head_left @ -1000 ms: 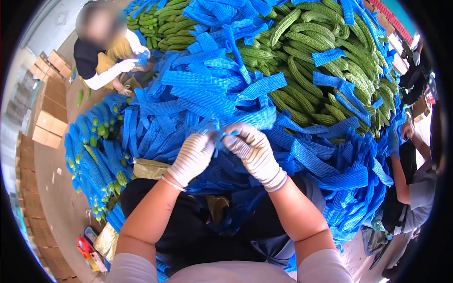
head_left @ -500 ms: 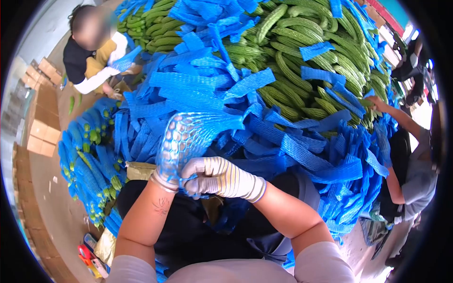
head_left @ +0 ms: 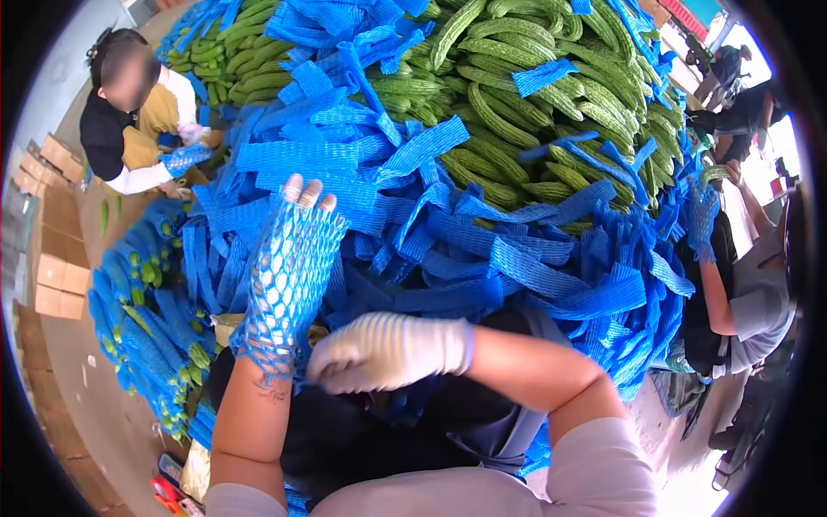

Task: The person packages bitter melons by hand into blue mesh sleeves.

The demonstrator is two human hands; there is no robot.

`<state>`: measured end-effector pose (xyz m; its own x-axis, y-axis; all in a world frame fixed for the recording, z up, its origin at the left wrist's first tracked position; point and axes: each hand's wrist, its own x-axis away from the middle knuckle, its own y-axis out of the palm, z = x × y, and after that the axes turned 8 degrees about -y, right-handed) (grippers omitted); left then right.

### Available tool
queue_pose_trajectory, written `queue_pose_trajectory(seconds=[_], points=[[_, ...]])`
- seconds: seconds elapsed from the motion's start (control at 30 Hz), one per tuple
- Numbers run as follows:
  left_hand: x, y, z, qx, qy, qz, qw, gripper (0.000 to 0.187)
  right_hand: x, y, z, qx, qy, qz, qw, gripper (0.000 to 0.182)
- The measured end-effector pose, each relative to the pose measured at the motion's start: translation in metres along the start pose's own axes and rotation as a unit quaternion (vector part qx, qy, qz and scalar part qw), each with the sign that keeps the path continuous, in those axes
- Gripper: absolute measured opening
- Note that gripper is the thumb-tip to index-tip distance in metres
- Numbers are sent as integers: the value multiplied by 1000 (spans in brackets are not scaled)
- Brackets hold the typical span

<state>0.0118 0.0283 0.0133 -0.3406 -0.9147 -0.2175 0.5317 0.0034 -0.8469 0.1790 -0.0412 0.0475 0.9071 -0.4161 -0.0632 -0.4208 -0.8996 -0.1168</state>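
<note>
My left hand (head_left: 307, 194) is raised with its fingers stretched out. A blue mesh foam sleeve (head_left: 293, 267) is drawn over its glove down to the wrist, and the fingertips poke out of the far end. Beside that wrist is my right hand (head_left: 392, 351), in a white striped glove. Its fingers are curled at the sleeve's lower edge, slightly blurred by motion. In front of both hands lies a heap of loose blue mesh sleeves (head_left: 301, 159). Behind it are piled long, ridged green gourds (head_left: 508, 121).
At left, gourds in blue sleeves (head_left: 142, 323) are stacked on the floor. Beyond them a person (head_left: 129, 112) crouches with a sleeve over one hand. Another person (head_left: 762, 319) works at right. Cardboard boxes (head_left: 60, 267) line the left side; red-handled scissors (head_left: 168, 493) lie lower left.
The sleeve has slid down over my left hand, so its fingertips now stick out. My right hand has shifted down and slightly left along the wrist. The view has shifted a little.
</note>
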Motion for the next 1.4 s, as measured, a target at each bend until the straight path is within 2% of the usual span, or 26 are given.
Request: queue_pose_trajectory(seconds=[0.03,0.1,0.13,0.17,0.2,0.23,0.27,0.3,0.33,0.37,0.43,0.47,0.53,0.67,0.8,0.93,1.0,1.07,1.1,1.17,1.2,1.23,1.27,1.3,1.37,1.4], points=[[0,-9,0,-320,30,-36,946,49,7,-20,3,54,-63,37,996,20],[3,14,-28,33,-34,-28,998,50,24,-72,9,110,-80,151,979,24],[4,24,-38,167,-58,-22,984,52,39,-99,28,-24,-131,213,968,26],[4,25,-36,188,-69,-21,980,53,52,-130,46,-58,-78,284,954,26],[3,27,-35,209,-79,-21,974,55,64,-163,69,132,84,390,907,23],[5,26,-23,430,-188,-19,883,56,82,-193,109,187,141,473,849,22],[9,26,-18,621,-282,-15,732,58,101,-214,136,313,214,518,767,23],[11,26,-20,530,-255,-30,808,58,125,-234,177,406,253,536,696,24],[13,25,-21,431,-226,-37,873,58,139,-244,197,424,327,512,672,25],[8,17,10,647,-357,-13,674,56,145,-252,216,438,399,483,644,26],[0,13,27,591,-426,-55,683,55,145,-268,260,452,485,367,653,33],[-3,9,30,601,-459,-70,651,56,133,-262,250,431,484,333,685,41],[-9,11,32,606,-507,-87,607,58,120,-262,275,440,508,318,669,49],[-13,26,17,628,-467,-96,615,60,95,-263,240,457,556,250,648,66],[-19,26,23,587,-518,-110,612,61,116,-253,232,401,510,378,660,61],[10,42,-7,667,-362,-142,636,59,154,-254,208,242,331,526,745,50],[12,52,-20,670,-383,-158,616,59,158,-241,174,93,170,619,761,42],[14,61,-26,622,-400,-157,655,59,157,-222,127,-8,71,630,773,49],[24,85,-50,840,-275,-196,424,55,150,-202,98,15,30,616,787,54],[24,68,-35,959,-108,-214,150,51,143,-172,49,24,-11,497,868,54],[11,22,13,856,-255,-168,418,53,137,-158,29,43,-1,451,891,50],[9,-5,39,662,-380,-100,639,56,130,-145,11,61,11,404,913,47],[18,6,21,671,-255,-100,689,67,119,-129,-4,40,20,370,928,42],[24,-5,27,669,-261,-93,690,67,115,-120,-14,66,117,341,930,43],[29,-24,40,607,-197,-103,763,65,100,-98,-27,216,88,265,936,47],[33,-30,40,635,-206,-141,731,74,89,-94,-27,329,16,211,920,51]])
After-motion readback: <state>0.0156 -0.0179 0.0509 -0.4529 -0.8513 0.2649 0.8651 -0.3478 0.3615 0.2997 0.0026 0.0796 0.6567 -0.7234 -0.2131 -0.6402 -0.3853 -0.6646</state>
